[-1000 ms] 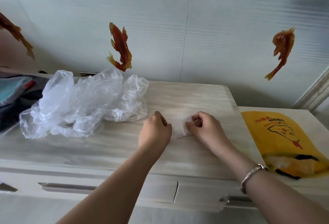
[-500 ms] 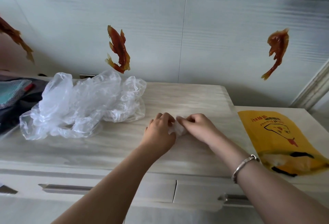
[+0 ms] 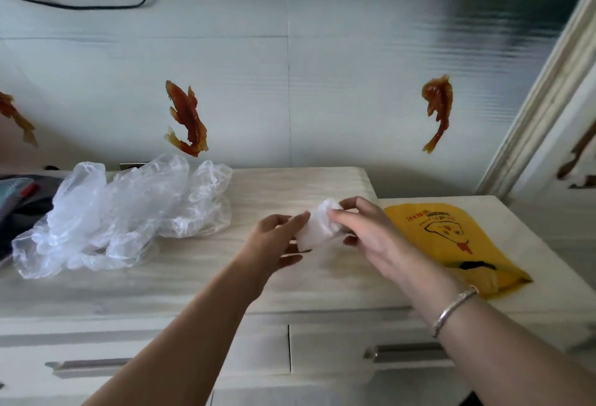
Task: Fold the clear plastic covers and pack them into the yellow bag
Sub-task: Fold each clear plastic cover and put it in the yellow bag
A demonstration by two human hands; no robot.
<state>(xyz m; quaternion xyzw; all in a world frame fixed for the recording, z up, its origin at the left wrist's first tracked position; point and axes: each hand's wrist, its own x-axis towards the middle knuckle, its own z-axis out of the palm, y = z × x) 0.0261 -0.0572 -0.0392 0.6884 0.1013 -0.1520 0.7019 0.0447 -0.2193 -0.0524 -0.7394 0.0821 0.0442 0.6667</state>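
Both hands, left point(image 3: 277, 238) and right point(image 3: 364, 231), pinch one folded cover point(image 3: 317, 228) above the table point(image 3: 193, 283). Loose pile point(image 3: 122, 212) remains; yellow bag point(image 3: 451, 244) awaits.

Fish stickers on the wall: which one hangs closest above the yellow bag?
The fish sticker on the right, head up and tail down, above the yellow bag. The others sit further left.

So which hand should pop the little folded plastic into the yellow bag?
Probably the right hand: it already pinches the folded cover, and the yellow bag lies just beside it, away from the left hand.
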